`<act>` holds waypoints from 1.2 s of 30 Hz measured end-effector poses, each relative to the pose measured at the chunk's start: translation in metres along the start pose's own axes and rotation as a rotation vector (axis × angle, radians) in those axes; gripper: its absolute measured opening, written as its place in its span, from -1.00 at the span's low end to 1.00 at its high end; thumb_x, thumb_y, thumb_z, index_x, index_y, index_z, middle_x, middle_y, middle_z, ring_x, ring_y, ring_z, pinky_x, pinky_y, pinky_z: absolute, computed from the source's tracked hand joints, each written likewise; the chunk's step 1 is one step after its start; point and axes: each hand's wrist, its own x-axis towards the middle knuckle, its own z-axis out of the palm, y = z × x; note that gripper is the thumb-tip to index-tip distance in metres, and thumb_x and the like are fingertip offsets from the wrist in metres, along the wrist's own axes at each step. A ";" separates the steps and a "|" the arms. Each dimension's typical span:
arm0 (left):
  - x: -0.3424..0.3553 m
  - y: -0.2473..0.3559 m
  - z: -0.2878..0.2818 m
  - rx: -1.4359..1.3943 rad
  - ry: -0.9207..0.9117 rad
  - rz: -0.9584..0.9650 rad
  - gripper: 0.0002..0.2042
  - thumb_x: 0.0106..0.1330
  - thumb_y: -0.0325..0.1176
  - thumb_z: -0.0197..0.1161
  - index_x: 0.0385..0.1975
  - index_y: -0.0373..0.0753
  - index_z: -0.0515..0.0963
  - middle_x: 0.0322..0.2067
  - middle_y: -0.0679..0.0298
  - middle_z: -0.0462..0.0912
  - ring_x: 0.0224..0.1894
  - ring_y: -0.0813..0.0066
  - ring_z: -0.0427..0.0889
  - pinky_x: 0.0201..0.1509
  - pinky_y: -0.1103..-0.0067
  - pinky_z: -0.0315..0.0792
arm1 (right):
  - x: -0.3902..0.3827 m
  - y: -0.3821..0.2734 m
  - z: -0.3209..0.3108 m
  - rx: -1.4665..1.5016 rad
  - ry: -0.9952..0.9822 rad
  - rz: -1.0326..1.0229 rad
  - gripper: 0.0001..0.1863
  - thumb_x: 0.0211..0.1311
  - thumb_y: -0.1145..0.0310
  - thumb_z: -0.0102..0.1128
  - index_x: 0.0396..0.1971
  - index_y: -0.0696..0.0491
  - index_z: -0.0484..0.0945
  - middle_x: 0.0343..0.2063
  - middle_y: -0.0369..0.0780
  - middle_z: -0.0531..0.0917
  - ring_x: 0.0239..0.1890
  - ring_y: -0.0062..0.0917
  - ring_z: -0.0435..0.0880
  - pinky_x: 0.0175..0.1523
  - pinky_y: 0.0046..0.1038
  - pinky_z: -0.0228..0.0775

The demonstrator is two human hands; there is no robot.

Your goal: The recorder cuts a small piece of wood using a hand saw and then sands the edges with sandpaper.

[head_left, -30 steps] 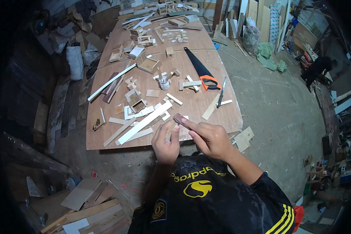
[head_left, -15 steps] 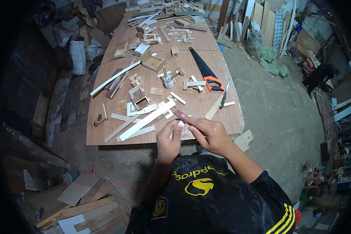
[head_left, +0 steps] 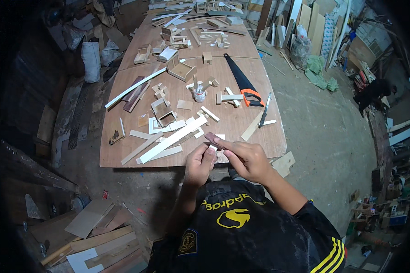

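My left hand [head_left: 198,166] grips a small pale piece of wood [head_left: 213,148], mostly covered by the fingers, at the near edge of the table. A flat reddish-brown block [head_left: 211,137], perhaps sandpaper-faced, is in my right hand [head_left: 250,163]. Its fingers press the block against or just over the pale piece; the contact itself is hidden. Beyond my hands, a long white wooden strip [head_left: 173,139] lies slanted over other strips. To the right rest a black-handled knife [head_left: 263,113] and a handsaw with an orange handle [head_left: 241,79].
Small wooden boxes, one an open tray [head_left: 182,71], and a jar [head_left: 199,95] holding brushes stand on the brown table [head_left: 275,143]. Boards [head_left: 100,236] are piled on the floor at lower left. A person in dark clothes [head_left: 372,93] bends at far right.
The reddish-brown block has turned slightly and shows more of its face over the pale piece. Both hands keep their grips, shifted a little. The whole view has moved slightly.
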 end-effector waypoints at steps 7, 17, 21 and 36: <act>0.008 0.000 -0.010 -0.057 0.037 -0.013 -0.74 0.44 -0.23 0.01 -0.26 -0.33 0.48 -0.57 0.49 0.36 -0.58 0.83 0.23 -0.54 0.79 0.12 | 0.004 0.006 0.005 0.017 -0.039 0.008 -0.59 0.18 0.46 0.12 0.08 0.01 0.51 -0.65 -0.12 0.51 -0.62 -0.31 0.52 -0.47 -0.38 0.35; 0.015 -0.003 -0.033 -0.200 0.082 -0.062 -0.71 0.45 -0.21 -0.05 -0.22 -0.36 0.47 -0.60 0.43 0.33 -0.62 0.82 0.18 -0.57 0.82 0.04 | 0.004 0.020 -0.002 0.023 -0.030 0.167 -0.64 0.27 0.46 0.01 0.07 0.03 0.52 -0.39 -0.08 0.67 -0.50 -0.42 0.63 -0.34 -0.50 0.42; 0.013 0.001 -0.035 -0.108 0.082 -0.046 -0.76 0.42 -0.29 -0.02 -0.19 -0.37 0.45 -0.60 0.42 0.34 -0.62 0.80 0.20 -0.57 0.80 0.07 | 0.000 0.016 -0.003 0.392 0.181 0.337 -0.66 0.32 0.52 -0.09 0.05 0.30 0.45 -0.05 -0.03 0.61 0.02 -0.45 0.59 0.12 -0.47 0.34; 0.009 0.016 -0.025 0.270 0.025 -0.027 -0.76 0.42 -0.25 -0.01 -0.17 -0.33 0.41 -0.43 0.31 0.48 -0.41 0.66 0.40 -0.30 0.67 0.33 | 0.024 -0.008 0.022 -0.011 0.043 0.051 -0.61 0.15 0.56 0.11 0.03 0.14 0.51 -0.51 -0.09 0.60 -0.57 -0.37 0.54 -0.40 -0.46 0.36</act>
